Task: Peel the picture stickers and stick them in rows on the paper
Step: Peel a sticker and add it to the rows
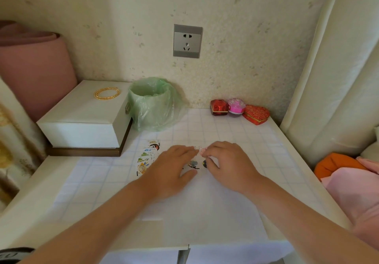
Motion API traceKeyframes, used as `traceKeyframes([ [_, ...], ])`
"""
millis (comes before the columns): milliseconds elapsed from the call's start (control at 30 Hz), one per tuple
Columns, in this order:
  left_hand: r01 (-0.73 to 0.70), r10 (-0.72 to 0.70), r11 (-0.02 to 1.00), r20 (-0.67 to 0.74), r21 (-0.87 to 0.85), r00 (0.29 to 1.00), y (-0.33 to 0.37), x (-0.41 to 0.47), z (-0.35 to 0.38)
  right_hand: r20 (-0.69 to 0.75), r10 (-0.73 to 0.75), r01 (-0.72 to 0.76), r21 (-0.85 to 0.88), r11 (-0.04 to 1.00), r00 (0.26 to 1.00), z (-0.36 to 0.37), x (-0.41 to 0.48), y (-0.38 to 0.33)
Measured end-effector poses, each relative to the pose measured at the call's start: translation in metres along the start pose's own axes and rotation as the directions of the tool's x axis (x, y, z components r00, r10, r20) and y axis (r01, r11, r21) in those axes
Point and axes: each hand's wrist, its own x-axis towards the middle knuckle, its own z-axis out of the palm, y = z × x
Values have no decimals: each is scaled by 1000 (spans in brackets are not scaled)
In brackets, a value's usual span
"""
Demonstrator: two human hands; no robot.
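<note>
A sheet of white paper [205, 208] lies on the checked table cover in front of me. A fanned pile of picture stickers [147, 157] lies to the left of my hands. Two dark picture stickers [193, 164] sit on the paper between my hands. My left hand [170, 167] and my right hand [227, 163] meet above them, and their fingertips pinch a small pale sticker [200, 149] with a pink mark. Whether its backing is coming off is too small to tell.
A white box [82, 120] with gold bangles on top stands at the back left. A small bin lined with a green bag [152, 103] is beside it. Three small trinket boxes [239, 109] sit at the back right. Pink and orange cloth [348, 181] lies off the right edge.
</note>
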Motion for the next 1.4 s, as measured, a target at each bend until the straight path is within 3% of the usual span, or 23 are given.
traceKeyframes([
  [167, 181, -182, 983, -116, -26, 976, -23, -10, -29, 125, 11, -27, 130, 991, 992, -2, 32, -39],
  [300, 276, -273, 959, -57, 58, 960, -47, -29, -48, 244, -16, -18, 136, 990, 970, 10, 53, -68],
  [433, 259, -268, 960, 87, 106, 959, -65, -44, -55, 316, -71, 33, 124, 992, 946, 25, 63, -93],
  [567, 250, -253, 967, 59, 55, 966, -73, -55, -60, 391, -114, 96, 64, 993, 913, 40, 66, -108],
  [667, 263, -271, 958, 72, 111, 960, -78, -62, -62, 450, -112, 130, -10, 991, 886, 47, 69, -112],
  [833, 275, -282, 957, 67, 95, 957, -80, -66, -61, 455, -77, 73, 26, 997, 887, 45, 74, -114],
  [933, 309, -309, 951, 9, 18, 951, -79, -64, -61, 416, -75, 42, 88, 995, 906, 42, 73, -113],
  [1100, 383, -404, 862, 6, -331, 915, -70, -58, -66, 388, -68, -6, 186, 983, 919, 40, 70, -112],
  [1167, 391, -434, 826, -15, -407, 901, -68, -55, -68, 392, -8, -125, 313, 941, 920, 39, 70, -110],
  [1267, 417, -530, 723, -56, -551, 846, -65, -51, -72, 417, 161, -372, 493, 787, 894, 32, 74, -107],
  [1400, 460, -607, 570, 28, -681, 794, -55, -43, -75, 476, 271, -535, 608, 587, 837, 19, 76, -101],
])
